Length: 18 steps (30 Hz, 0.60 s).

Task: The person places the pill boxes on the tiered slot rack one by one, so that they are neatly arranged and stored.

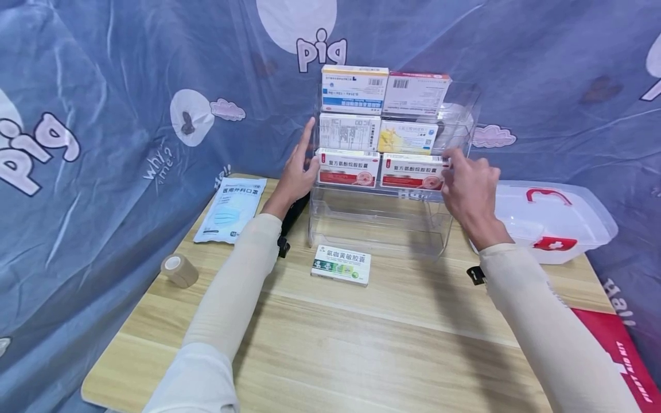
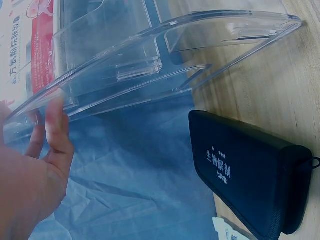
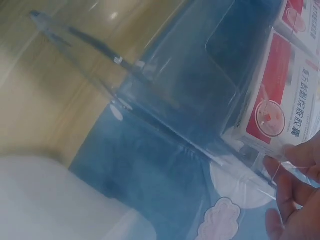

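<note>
A clear tiered display rack (image 1: pixel 379 221) stands on the table with medicine boxes on its upper tiers. My left hand (image 1: pixel 298 175) touches the rack's left side, its index finger straight and its thumb beside a red-and-white medicine box (image 1: pixel 348 168). On the same tier to the right is a matching medicine box (image 1: pixel 412 172). My right hand (image 1: pixel 471 192) pinches that box's right end, with bent fingers close to the rack's side panel. In the right wrist view, my right hand (image 3: pixel 300 192) partly hides the box's corner. A green-and-white medicine box (image 1: pixel 341 265) lies before the rack.
To the left are a mask packet (image 1: pixel 230 210) and a tan tape roll (image 1: pixel 179 271). A black zip case (image 2: pixel 245 170) lies beside the rack. At right sit a clear lidded first-aid box (image 1: pixel 555 221) and a red first-aid pouch (image 1: pixel 609 344). A blue cloth (image 1: pixel 129 115) hangs behind.
</note>
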Motion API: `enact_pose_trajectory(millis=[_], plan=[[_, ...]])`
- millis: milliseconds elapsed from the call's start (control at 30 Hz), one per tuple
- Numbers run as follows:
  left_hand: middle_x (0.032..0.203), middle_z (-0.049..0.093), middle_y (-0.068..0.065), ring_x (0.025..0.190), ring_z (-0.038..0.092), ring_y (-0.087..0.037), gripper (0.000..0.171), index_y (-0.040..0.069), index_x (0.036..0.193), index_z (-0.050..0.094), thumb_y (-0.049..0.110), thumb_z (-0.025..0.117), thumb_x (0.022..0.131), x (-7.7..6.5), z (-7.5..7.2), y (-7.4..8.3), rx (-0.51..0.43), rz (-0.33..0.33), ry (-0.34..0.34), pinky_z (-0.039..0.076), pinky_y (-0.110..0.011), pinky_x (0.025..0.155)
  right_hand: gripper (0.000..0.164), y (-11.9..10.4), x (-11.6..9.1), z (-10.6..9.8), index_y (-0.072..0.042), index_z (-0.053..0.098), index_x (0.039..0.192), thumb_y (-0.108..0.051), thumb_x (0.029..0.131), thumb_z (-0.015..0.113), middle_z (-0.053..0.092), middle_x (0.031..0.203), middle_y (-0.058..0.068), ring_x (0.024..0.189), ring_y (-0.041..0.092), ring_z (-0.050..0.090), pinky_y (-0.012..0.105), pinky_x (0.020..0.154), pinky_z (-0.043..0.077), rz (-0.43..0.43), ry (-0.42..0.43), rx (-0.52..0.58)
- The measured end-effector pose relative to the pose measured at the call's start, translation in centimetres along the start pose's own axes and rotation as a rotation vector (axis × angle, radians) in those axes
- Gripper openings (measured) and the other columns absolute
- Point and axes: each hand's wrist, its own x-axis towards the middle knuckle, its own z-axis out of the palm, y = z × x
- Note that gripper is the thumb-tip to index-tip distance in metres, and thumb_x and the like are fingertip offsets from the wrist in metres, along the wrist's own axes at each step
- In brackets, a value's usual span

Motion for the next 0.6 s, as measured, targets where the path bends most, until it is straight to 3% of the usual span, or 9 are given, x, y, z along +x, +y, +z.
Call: enact_pose_trajectory(millis=[100, 300, 433, 600], plan=[[0.180, 0.017, 0.007, 0.144, 0.044, -0.025, 0.083, 0.058, 0.169, 0.008, 0.015, 0.046, 0.109, 0.0, 0.0, 0.0, -0.003, 0.000, -0.001, 0.048, -0.049, 0.109, 0.035, -0.4, -0.2, 0.5, -0.007, 0.061, 0.138, -0.007, 0.103, 0.057, 0.072, 0.108, 0.038, 0.106, 0.054, 0.051, 0.067, 0.104, 0.030, 0.028, -0.012, -0.022], [0.180, 0.016, 0.008, 0.145, 0.044, -0.025, 0.083, 0.059, 0.168, 0.007, 0.015, 0.046, 0.110, -0.2, -0.1, -0.1, -0.001, -0.004, -0.001, 0.048, -0.050, 0.109, 0.030, -0.9, -0.6, 1.5, -0.004, 0.061, 0.134, -0.007, 0.105, 0.055, 0.071, 0.116, 0.035, 0.109, 0.054, 0.049, 0.068, 0.104, 0.028, 0.005, 0.046, -0.041], [0.180, 0.018, 0.007, 0.147, 0.044, -0.025, 0.083, 0.060, 0.168, 0.007, 0.015, 0.046, 0.110, -0.1, -0.1, -0.1, 0.005, -0.007, 0.000, 0.048, -0.051, 0.111, 0.036, -1.0, -1.0, 1.5, -0.005, 0.061, 0.139, -0.012, 0.103, 0.059, 0.063, 0.129, 0.035, 0.116, 0.057, 0.048, 0.069, 0.105, 0.030, -0.007, 0.050, -0.049], [0.179, 0.022, 0.002, 0.145, 0.045, -0.026, 0.083, 0.059, 0.168, 0.008, 0.015, 0.046, 0.109, -0.1, -0.1, 0.1, 0.003, -0.011, 0.002, 0.049, -0.051, 0.111, 0.046, -1.4, -1.4, 1.2, -0.009, 0.054, 0.147, -0.016, 0.103, 0.062, 0.053, 0.133, 0.034, 0.121, 0.058, 0.044, 0.071, 0.103, 0.031, -0.001, -0.001, -0.051]])
